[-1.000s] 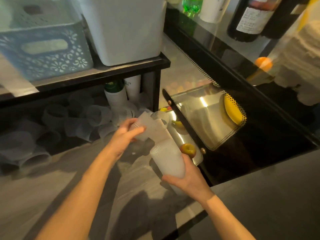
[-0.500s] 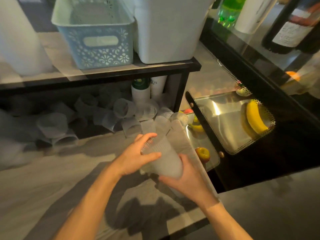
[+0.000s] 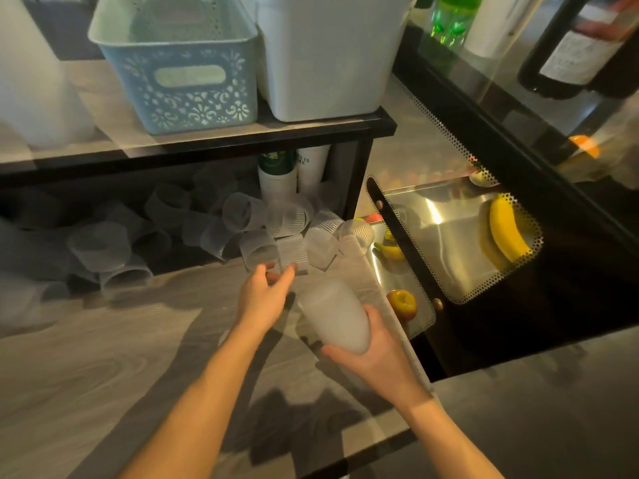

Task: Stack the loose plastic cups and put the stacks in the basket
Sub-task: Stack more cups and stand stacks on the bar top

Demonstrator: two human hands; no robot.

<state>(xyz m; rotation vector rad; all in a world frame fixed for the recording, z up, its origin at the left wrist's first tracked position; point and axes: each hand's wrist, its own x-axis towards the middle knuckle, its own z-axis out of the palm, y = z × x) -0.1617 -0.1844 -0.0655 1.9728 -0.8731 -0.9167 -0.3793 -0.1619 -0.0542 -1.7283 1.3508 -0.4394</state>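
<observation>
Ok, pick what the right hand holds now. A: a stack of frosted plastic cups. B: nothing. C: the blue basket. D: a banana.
A: the right hand grips the stack of frosted cups from below, above the wooden counter.

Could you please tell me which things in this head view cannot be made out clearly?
- How many cups are nested in the frosted plastic cup stack: its walls blur together, and the right hand covers the base.
- Inside of the pale blue perforated basket: its near wall hides the floor.
- Whether the left hand touches the ribbed clear plastic cup: motion blur.
- Loose cups far left: dark under the shelf.
</observation>
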